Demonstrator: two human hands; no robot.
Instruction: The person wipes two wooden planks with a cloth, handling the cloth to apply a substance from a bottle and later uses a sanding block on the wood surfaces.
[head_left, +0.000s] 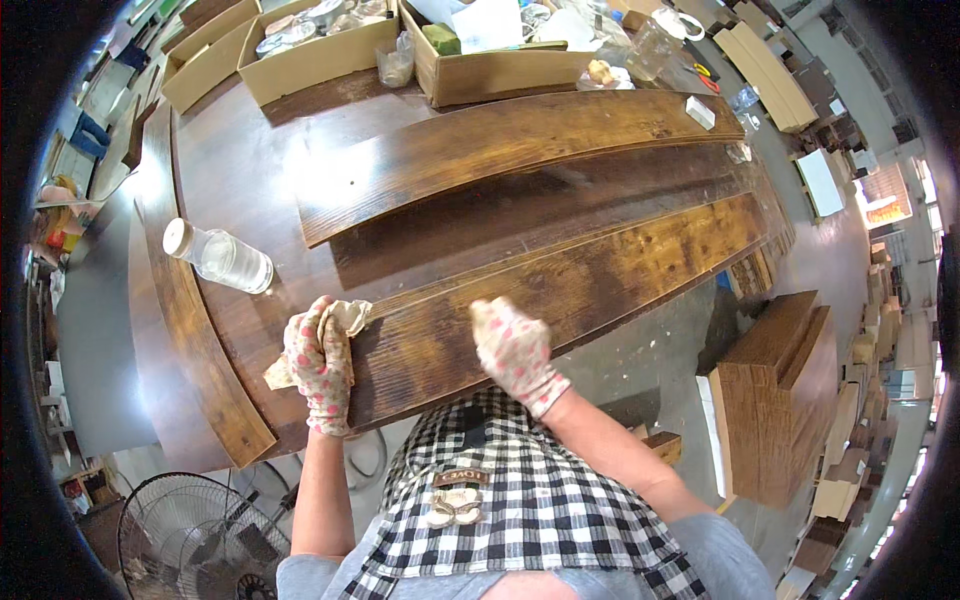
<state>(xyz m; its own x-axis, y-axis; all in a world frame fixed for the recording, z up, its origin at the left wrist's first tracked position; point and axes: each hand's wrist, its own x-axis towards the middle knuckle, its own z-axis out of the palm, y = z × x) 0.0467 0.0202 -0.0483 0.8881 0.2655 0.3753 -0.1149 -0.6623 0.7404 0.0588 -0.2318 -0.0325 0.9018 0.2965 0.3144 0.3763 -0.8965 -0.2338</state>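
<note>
The near plank lies flat along the near edge of the surface, probably so that its whole length stays within the person's reach. At its left end, the left hand, gloved, is closed around a crumpled cloth, bunched perhaps for a firmer grip. The right hand, also gloved, is curled over the plank's middle; it is blurred, so whether it holds anything cannot be told. The far plank lies beyond, and the side plank runs along the surface's left edge, seemingly leaving the middle for working. A capped clear bottle lies between them, likely kept handy. Boxes line the far edge, apparently out of the way.
</note>
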